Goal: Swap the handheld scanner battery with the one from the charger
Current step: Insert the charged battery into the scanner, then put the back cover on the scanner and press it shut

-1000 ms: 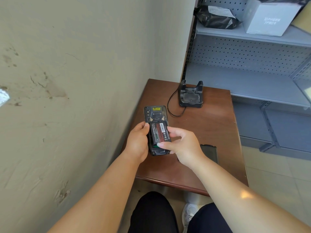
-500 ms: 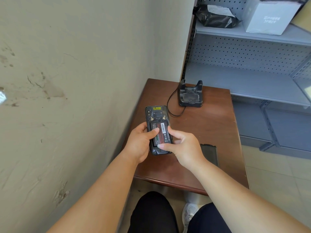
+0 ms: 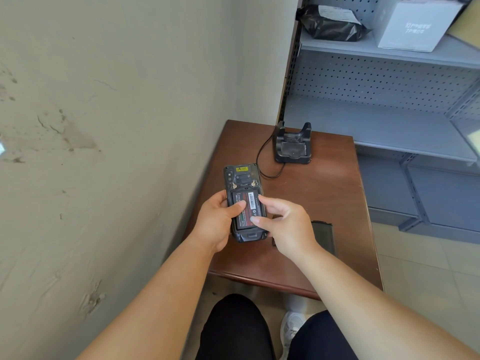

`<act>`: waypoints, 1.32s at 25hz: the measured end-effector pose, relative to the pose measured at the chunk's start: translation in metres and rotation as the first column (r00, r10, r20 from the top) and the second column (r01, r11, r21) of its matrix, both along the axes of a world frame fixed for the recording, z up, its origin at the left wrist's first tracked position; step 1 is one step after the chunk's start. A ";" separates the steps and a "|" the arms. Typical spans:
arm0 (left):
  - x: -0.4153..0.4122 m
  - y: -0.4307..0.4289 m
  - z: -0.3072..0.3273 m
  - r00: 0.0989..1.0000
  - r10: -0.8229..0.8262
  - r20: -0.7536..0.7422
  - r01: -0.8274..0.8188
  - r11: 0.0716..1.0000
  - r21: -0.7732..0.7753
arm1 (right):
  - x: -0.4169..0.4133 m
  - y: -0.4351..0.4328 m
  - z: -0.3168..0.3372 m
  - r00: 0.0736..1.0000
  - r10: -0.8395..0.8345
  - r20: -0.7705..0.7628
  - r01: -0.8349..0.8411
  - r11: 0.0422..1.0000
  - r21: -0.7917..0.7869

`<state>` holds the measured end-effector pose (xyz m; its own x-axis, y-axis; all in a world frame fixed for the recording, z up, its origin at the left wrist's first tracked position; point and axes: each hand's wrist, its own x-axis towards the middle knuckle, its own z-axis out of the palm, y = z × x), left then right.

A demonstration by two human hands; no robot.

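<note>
1. Head view: a person sits at a small brown table (image 3: 319, 203) in a corner, with both bare forearms reaching forward over it.
2. The left hand (image 3: 215, 224) is closed around the left edge of a black scanner (image 3: 244, 203), which is held back side up above the near left part of the table.
3. A battery (image 3: 248, 207) with a red and black label lies flat in the open back of the scanner, and the left thumb rests on its label.
4. The right hand (image 3: 288, 224) is beside the scanner with its fingers curled but loose; the index fingertip touches the upper right corner of the battery and the thumb tip touches its lower right part. It presses rather than grips, closed on nothing.
5. A flat black rectangular piece (image 3: 323, 236) lies on the table just right of the right hand, partly hidden by the wrist; whether it is a cover or a second battery cannot be told.
6. The black charger (image 3: 293, 145) stands at the far edge of the table, well apart from the hands, and its cable (image 3: 262, 162) loops toward the scanner.
7. Grey metal shelves (image 3: 389, 126) stand behind and to the right of the table; a black bag (image 3: 332, 22) and a white box (image 3: 415, 24) sit on the upper shelf.
8. A stained beige wall (image 3: 104, 126) fills the left side.
</note>
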<state>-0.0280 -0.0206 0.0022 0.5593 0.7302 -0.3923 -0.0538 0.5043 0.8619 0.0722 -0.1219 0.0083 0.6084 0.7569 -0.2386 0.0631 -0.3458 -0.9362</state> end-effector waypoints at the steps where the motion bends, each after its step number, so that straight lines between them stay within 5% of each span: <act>1: 0.000 -0.001 -0.001 1.000 0.000 -0.012 0.000 1.000 0.001 | 0.000 0.000 -0.003 1.000 0.001 -0.006 -0.001 1.000 0.007; 8: -0.001 -0.006 -0.009 0.998 -0.012 -0.068 0.008 0.998 -0.058 | 0.005 -0.015 -0.013 0.998 0.005 -0.060 -0.008 0.999 -0.041; 20: 0.013 -0.028 -0.020 0.994 -0.032 -0.104 0.018 0.991 -0.131 | 0.060 -0.072 -0.036 0.917 -0.290 0.273 0.379 0.844 -0.379; 24: 0.017 -0.033 -0.025 0.992 -0.037 -0.121 0.020 0.990 -0.137 | 0.066 -0.080 -0.040 0.927 -0.236 0.292 0.364 0.758 -0.541; 33: 0.019 -0.037 -0.028 0.989 -0.047 -0.140 0.027 0.990 -0.141 | 0.072 -0.077 -0.046 0.938 -0.248 0.244 0.345 0.739 -0.578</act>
